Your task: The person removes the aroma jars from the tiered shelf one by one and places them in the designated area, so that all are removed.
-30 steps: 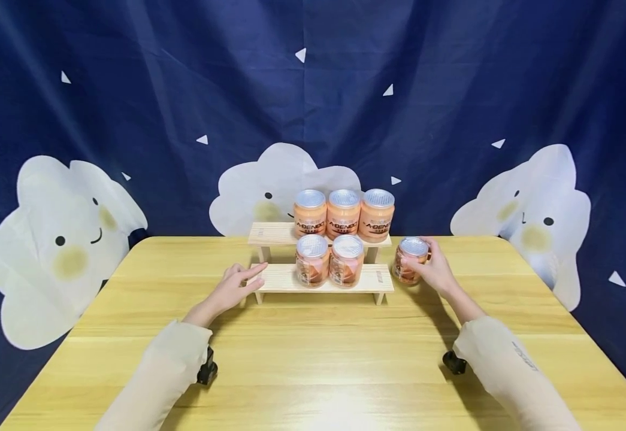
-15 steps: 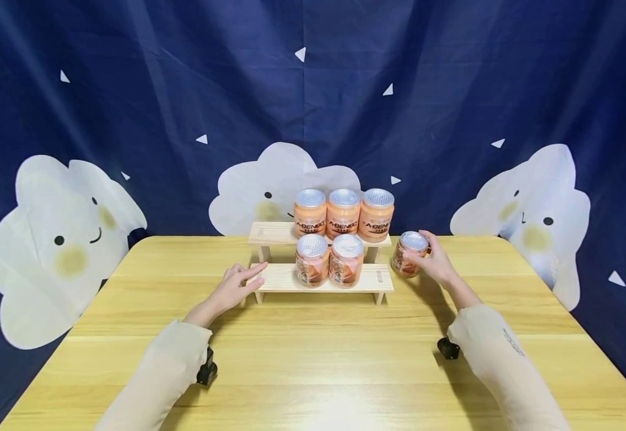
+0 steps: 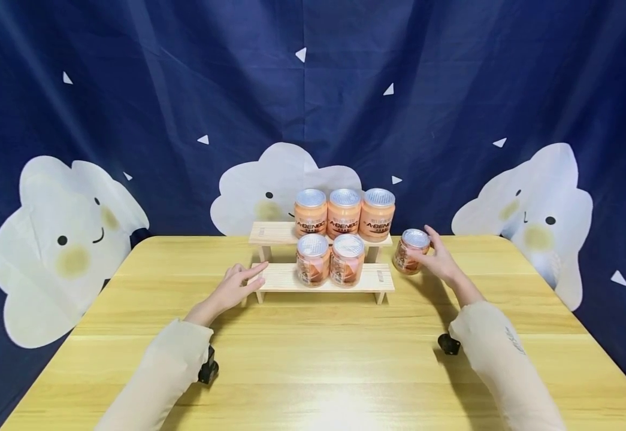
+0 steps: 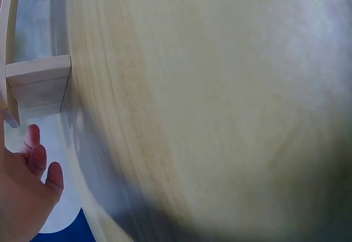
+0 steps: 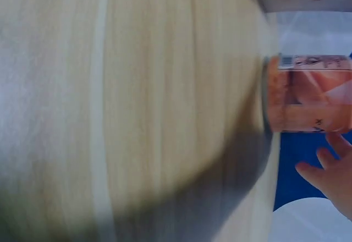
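An orange see-through jar (image 3: 407, 263) with a silver lid stands upright on the table, just right of a two-step wooden stand (image 3: 277, 275). Beside that jar is my right hand (image 3: 442, 260); its thumb overlaps the jar's front and its index finger reaches up past the lid. The right wrist view shows the fingers spread next to the jar (image 5: 311, 96). My left hand (image 3: 232, 287) has its index finger and thumb extended at the left end of the lower step. Three matching jars (image 3: 343, 215) line the upper step, and two jars (image 3: 313, 269) sit on the lower one.
The stand rests near the back of a light wooden table (image 3: 313, 359). Behind it hangs a dark blue curtain (image 3: 313, 90) with white clouds and triangles. Black wrist cameras (image 3: 448, 344) hang under both sleeves.
The right hand has moved the loose jar slightly back, toward the table's far edge. Its index finger has straightened away from the lid. The left hand has stayed in place.
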The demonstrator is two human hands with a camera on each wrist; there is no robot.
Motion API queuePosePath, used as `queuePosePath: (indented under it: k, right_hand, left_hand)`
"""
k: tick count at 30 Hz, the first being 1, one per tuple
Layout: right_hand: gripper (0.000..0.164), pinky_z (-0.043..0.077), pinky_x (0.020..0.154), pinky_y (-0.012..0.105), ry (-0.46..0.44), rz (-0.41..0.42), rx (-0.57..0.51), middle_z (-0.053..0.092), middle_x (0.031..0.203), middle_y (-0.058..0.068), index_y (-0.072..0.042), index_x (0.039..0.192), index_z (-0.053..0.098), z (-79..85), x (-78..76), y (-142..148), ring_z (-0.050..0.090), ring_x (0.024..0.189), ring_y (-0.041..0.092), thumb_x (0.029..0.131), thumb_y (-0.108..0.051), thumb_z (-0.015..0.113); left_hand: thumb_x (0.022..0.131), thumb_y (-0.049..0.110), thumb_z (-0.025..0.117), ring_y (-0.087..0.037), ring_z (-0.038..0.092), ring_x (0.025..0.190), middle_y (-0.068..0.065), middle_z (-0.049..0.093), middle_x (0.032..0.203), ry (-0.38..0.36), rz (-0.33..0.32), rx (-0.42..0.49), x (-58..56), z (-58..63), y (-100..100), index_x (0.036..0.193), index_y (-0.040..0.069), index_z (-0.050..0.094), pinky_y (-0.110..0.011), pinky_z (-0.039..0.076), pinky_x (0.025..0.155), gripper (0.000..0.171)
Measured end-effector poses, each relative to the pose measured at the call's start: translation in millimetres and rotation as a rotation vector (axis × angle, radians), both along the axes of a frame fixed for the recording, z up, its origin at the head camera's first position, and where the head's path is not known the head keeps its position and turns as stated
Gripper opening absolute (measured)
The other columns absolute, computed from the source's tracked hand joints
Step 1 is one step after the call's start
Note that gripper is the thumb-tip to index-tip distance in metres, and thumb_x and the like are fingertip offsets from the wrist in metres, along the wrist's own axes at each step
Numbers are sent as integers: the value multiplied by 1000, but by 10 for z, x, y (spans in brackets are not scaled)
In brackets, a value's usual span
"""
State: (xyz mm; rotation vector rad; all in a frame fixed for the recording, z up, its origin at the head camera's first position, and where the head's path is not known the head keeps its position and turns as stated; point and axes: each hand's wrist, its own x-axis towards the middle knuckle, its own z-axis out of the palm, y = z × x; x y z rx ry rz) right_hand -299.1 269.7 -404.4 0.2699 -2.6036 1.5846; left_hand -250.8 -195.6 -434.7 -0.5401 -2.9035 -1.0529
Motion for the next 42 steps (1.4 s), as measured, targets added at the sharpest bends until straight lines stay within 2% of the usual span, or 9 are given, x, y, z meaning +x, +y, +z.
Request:
queuePosePath:
  k: [6, 12, 16, 18, 20, 22, 26, 33, 42]
  right_hand:
    - [71, 19, 99, 59, 222, -126, 7, 32, 132, 34, 6, 140, 21, 195, 158, -22, 26, 125, 46, 83, -4, 61]
    - [58, 28, 89, 53, 349, -106, -74, 45, 120, 30, 10, 132, 34, 498, 495, -349, 41, 109, 29, 80, 6, 61]
    - [55, 37, 88, 33, 347, -8, -115, 47, 117, 26, 11, 128, 38, 515, 619, -618, 44, 100, 8, 79, 10, 62]
    - [55, 39, 85, 27, 334, 57, -97, 48, 117, 24, 9, 129, 39, 465, 629, -736, 46, 100, 10, 79, 7, 63]
    - [58, 39, 86, 29, 320, 121, -44, 48, 119, 24, 5, 131, 39, 407, 630, -845, 46, 104, 16, 80, 2, 66]
    - [63, 39, 86, 40, 300, 173, 15, 46, 121, 25, 2, 134, 36, 384, 651, -956, 45, 109, 27, 80, -4, 68]
    - [77, 38, 91, 53, 219, 249, 30, 36, 130, 26, -1, 140, 26, 362, 665, -1141, 39, 117, 39, 78, -9, 71]
    - [91, 28, 100, 52, 189, 161, 95, 29, 136, 24, -2, 142, 20, 330, 616, -1384, 32, 125, 35, 73, -20, 77]
    - [75, 31, 98, 50, 257, 69, 68, 37, 126, 24, 1, 132, 33, 242, 576, -1403, 41, 114, 36, 72, -14, 76]
  left_hand:
    - [92, 35, 52, -20, 28, 78, -3, 35, 81, -5, -4, 13, 3, -1, 18, 137, 16, 44, -32, 26, 69, 49]
    - [92, 36, 52, -21, 29, 80, -4, 37, 84, -13, 9, 1, -1, -11, 2, 137, 16, 44, -32, 26, 70, 50]
    - [92, 36, 52, -21, 30, 81, -5, 38, 85, -17, 12, -1, 11, 10, -13, 137, 17, 44, -33, 27, 71, 50]
    - [92, 35, 52, -21, 30, 80, -4, 39, 84, -11, 11, -5, 17, 18, -20, 137, 16, 44, -33, 27, 71, 50]
    - [92, 34, 52, -20, 30, 80, -4, 38, 83, -8, 12, -7, 22, 24, -24, 137, 15, 44, -33, 27, 71, 49]
    - [92, 34, 53, -20, 30, 79, -4, 38, 83, -7, 9, -8, 28, 30, -22, 137, 14, 44, -33, 26, 70, 49]
    - [92, 35, 52, -21, 30, 79, -5, 39, 83, -15, 3, 2, 36, 36, -9, 137, 15, 44, -33, 27, 71, 50]
    - [92, 32, 53, -20, 29, 78, -4, 37, 81, 7, 9, 1, 18, -1, -9, 136, 15, 45, -32, 26, 69, 48]
    - [92, 34, 52, -20, 29, 77, -4, 37, 82, -6, 4, 2, 21, 16, 13, 136, 16, 45, -32, 26, 69, 48]
